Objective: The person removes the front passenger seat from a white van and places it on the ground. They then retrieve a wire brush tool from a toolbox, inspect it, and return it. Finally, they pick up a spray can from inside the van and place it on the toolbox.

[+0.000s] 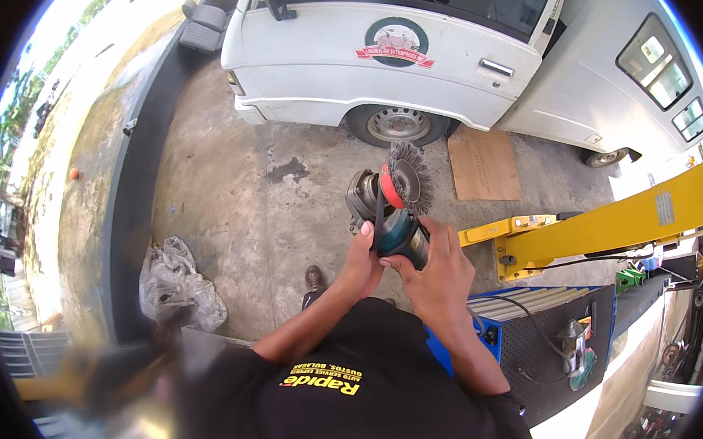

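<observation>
Angle grinder (396, 232), grey wire brush (415, 179) at its far end: held above concrete floor (229, 180), well in from the dark left edge | left hand (361, 264): clasping its left side | right hand (445, 275): thumb and fingers pinching its near end

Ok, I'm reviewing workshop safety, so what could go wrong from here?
The left hand and right hand are bare on the grinder; if its wire brush spun, fingers might get cut. Splayed bristles could shed wires. The black shirt could catch if the brush came close.
</observation>
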Demonstrator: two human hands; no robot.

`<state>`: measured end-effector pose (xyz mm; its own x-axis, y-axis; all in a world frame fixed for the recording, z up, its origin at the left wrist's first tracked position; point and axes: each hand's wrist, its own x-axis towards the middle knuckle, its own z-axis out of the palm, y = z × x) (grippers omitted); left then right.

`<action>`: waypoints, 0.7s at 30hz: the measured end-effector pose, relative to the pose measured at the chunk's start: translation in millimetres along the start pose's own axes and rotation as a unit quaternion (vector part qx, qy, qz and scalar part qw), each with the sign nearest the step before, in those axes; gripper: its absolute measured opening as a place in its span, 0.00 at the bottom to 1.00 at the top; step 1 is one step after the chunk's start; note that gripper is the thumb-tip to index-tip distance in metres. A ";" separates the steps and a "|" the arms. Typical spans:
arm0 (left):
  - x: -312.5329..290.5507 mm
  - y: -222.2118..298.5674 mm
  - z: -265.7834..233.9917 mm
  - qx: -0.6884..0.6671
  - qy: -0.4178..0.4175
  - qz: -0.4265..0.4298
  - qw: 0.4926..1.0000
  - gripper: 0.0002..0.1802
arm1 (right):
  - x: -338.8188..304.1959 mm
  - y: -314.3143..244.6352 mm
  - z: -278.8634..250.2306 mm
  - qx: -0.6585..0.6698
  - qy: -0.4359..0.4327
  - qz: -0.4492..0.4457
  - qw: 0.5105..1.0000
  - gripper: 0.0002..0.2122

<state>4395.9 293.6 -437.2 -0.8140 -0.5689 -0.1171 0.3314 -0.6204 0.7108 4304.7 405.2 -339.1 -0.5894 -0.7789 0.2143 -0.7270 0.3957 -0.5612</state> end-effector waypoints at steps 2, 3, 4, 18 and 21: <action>-0.6 14.7 -36.5 -0.023 0.017 0.025 0.999 0.46 | 15.1 -23.2 25.3 -0.023 0.017 -0.037 0.999 0.36; 3.1 18.8 -59.4 -0.035 0.024 0.043 0.998 0.46 | 24.0 -34.8 38.5 -0.034 0.028 -0.060 0.997 0.36; 6.0 27.1 -83.1 -0.066 -0.007 0.085 0.994 0.52 | 32.3 -51.6 51.3 -0.021 0.020 -0.075 0.997 0.37; -37.6 209.6 -287.9 0.179 0.227 0.428 0.856 0.63 | 107.5 -272.4 203.4 0.204 -0.166 -0.209 0.942 0.33; -49.1 249.6 -292.5 0.192 0.290 0.484 0.803 0.64 | 125.8 -306.1 213.0 0.283 -0.238 -0.196 0.908 0.25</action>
<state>4658.1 8.8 -456.9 0.1331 -0.9093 0.3943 0.4132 0.4126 0.8118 4528.1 82.4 -310.6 -0.0082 -0.9813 0.1921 -0.4713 -0.1656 -0.8663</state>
